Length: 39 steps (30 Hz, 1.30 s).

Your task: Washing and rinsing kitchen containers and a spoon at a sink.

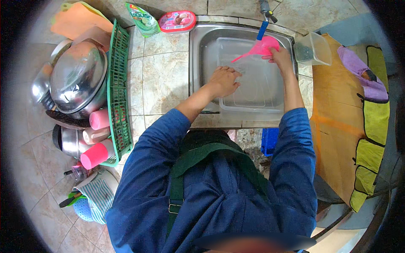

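Note:
My right hand grips the wide end of a pink long-stemmed plastic utensil. It narrows to a thin tip pointing left; whether it is a funnel or a dipper I cannot tell. Just above it hangs the blue end of the faucet. Fingers stretched out, my left hand is over a large clear plastic bin, below the utensil's tip. Whether that hand touches the water or the bin is unclear. The bin sits in a steel sink.
Left of the sink, a green dish rack holds a shiny pot and pink cups. A green pouch and pink tub stand behind. To the right are a clear container, brown board and purple cloth.

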Each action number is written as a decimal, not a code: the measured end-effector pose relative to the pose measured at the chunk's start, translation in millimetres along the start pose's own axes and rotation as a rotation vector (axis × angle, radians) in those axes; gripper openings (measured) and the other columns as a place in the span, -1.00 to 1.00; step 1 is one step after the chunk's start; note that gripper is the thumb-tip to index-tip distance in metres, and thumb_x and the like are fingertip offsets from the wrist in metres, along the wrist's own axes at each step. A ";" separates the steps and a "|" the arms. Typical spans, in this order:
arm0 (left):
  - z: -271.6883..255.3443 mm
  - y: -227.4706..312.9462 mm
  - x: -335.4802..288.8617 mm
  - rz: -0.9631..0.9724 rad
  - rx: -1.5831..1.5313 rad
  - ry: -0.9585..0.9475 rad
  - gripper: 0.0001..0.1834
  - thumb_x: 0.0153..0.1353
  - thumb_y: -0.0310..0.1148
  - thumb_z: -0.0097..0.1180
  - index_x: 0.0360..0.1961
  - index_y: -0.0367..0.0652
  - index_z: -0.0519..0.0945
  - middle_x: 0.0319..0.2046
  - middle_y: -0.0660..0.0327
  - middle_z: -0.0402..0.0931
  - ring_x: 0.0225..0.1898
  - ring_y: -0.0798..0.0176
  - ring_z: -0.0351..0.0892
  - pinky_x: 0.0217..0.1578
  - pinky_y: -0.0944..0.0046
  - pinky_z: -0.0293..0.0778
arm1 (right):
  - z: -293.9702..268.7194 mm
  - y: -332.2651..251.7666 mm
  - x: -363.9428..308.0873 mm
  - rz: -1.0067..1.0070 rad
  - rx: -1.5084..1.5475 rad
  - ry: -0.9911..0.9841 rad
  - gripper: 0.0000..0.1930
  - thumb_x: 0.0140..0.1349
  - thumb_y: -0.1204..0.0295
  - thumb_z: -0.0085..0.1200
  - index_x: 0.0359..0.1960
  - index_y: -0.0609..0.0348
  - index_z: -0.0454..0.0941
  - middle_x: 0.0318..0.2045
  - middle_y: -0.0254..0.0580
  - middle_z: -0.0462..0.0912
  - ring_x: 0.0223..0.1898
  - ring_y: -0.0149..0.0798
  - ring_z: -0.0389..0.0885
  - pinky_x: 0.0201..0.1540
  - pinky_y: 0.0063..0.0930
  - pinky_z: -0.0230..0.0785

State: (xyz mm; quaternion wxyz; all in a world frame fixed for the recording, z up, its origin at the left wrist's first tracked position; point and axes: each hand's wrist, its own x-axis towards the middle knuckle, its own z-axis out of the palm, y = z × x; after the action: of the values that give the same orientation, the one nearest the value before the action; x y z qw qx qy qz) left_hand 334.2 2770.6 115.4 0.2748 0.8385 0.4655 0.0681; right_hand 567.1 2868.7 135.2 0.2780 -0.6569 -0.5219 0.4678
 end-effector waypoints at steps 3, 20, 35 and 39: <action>0.0 0.2 3.0 0.012 -0.009 0.007 -0.58 0.14 -0.17 0.00 0.04 -0.03 0.44 0.03 0.13 0.39 0.11 0.09 0.30 0.13 0.10 0.14 | -2.3 7.1 10.2 0.103 0.060 -0.009 -0.73 0.24 0.30 -0.07 -0.17 0.24 0.49 -0.30 -0.20 0.61 -0.41 -0.28 0.66 -0.47 -0.55 0.37; 1.4 10.4 36.5 -0.213 -0.344 0.380 -0.72 0.10 -0.37 0.00 -0.14 -0.22 0.47 -0.11 -0.12 0.40 -0.10 -0.17 0.41 -0.12 -0.04 0.36 | -22.8 16.2 11.7 0.205 0.172 -0.009 -0.72 0.24 0.24 -0.04 -0.15 0.17 0.45 -0.32 -0.26 0.59 -0.36 -0.34 0.65 -0.35 -0.63 0.30; 39.0 2.5 91.0 -0.124 -0.573 -0.160 -0.68 0.19 -0.24 -0.13 -0.17 -0.21 0.51 -0.31 -0.03 0.56 -0.30 -0.01 0.57 -0.24 0.10 0.45 | 30.0 43.9 36.1 0.156 0.139 -0.420 -0.73 0.21 0.27 -0.08 -0.10 0.06 0.43 -0.34 -0.26 0.53 -0.43 -0.34 0.53 -0.38 -0.48 0.40; 8.5 4.9 55.9 -0.130 -0.152 -0.109 -0.64 0.19 -0.16 -0.10 -0.13 -0.15 0.52 -0.28 0.06 0.58 -0.25 0.01 0.56 -0.21 0.10 0.44 | 40.3 22.1 44.7 0.223 -0.396 -0.409 -0.79 0.18 0.28 -0.10 -0.20 0.01 0.46 -0.55 -0.36 0.43 -0.58 -0.38 0.39 -0.58 -0.53 0.33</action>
State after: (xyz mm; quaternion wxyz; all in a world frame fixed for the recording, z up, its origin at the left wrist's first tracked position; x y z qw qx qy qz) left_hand 372.2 2811.0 102.9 0.3664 0.7856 0.4970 0.0396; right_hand 540.8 2899.3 85.3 -0.0193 -0.6438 -0.5728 0.5070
